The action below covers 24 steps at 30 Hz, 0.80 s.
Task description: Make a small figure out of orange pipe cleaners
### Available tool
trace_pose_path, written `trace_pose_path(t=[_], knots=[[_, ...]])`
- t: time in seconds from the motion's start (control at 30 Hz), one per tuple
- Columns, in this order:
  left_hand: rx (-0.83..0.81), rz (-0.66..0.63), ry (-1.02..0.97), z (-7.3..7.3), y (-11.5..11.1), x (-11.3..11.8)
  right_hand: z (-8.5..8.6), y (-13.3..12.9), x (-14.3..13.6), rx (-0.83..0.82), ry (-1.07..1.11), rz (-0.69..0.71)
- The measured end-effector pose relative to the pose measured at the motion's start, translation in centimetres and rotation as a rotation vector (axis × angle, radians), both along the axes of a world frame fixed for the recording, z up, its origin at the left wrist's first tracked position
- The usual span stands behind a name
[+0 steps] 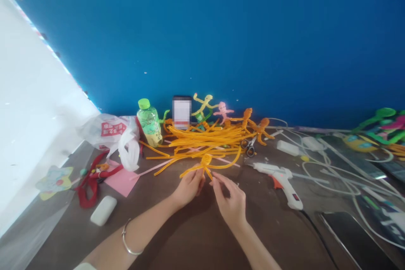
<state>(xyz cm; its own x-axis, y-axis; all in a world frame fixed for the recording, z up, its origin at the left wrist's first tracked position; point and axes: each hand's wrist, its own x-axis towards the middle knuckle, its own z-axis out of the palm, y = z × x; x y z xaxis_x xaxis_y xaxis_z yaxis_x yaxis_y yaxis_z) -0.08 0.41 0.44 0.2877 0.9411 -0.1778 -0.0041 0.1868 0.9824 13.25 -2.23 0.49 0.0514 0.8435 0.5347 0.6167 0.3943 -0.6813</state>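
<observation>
Between my two hands is an orange pipe-cleaner figure [206, 160] with a coiled round head and stems running out from below it. The fingers of my left hand [189, 186] are closed around its lower middle. My right hand [230, 201] pinches the end of one short stem, thumb against forefinger. Just behind them lies a heap of loose orange pipe cleaners [209, 137]. Finished-looking figures lean near the wall: a yellow one [207, 102], a pink one [223, 112] and orange ones [247, 119].
Right of my hands lie a glue gun [281, 181], scissors [249, 148], tangled white cables [329, 160] and a dark phone [357, 240]. To the left are a green-capped bottle [149, 122], a plastic bag [104, 130], red ribbon [88, 190], pink paper [122, 179] and a white case [103, 211].
</observation>
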Motion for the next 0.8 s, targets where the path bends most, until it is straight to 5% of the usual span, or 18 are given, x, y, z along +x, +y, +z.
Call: trace_pose_path(t=[0.17,0.8], knots=[[0.047,-0.022,-0.049,-0.40,-0.05,-0.05,-0.24,0.16,-0.25,-0.199,0.155,0.087],[0.064,-0.031,-0.028,-0.37,-0.19,-0.03,0.57,0.52,-0.68,-0.438,0.544,0.082]])
